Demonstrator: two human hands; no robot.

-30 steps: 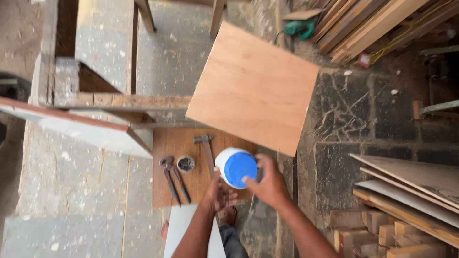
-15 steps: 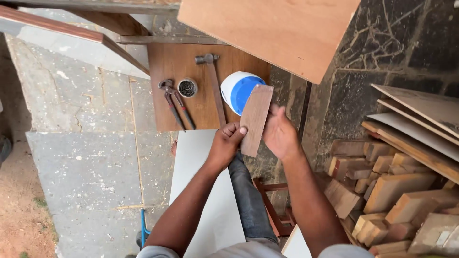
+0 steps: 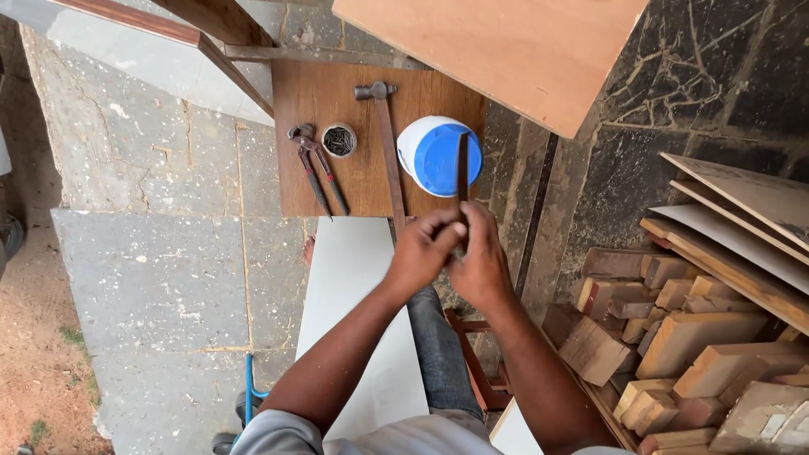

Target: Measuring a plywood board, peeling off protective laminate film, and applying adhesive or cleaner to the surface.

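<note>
My left hand (image 3: 424, 253) and my right hand (image 3: 480, 261) are pressed together around the lower end of a thin wooden strip (image 3: 462, 164), which shows edge-on and rises over a white tub with a blue lid (image 3: 438, 156). The tub stands on a small dark wooden board (image 3: 362, 185). On that board also lie a hammer (image 3: 383, 143), a pair of pincers (image 3: 313, 164) and a small round tin of nails (image 3: 340, 140).
A large plywood sheet (image 3: 506, 50) leans at the top. Stacked wood offcuts (image 3: 674, 337) and boards (image 3: 742, 227) fill the right side. A white panel (image 3: 354, 320) lies under my arms. Stone paving (image 3: 168, 278) spreads to the left.
The wooden strip has turned from flat face up to edge-on, and both hands have closed together around its lower end. The view has shifted slightly.
</note>
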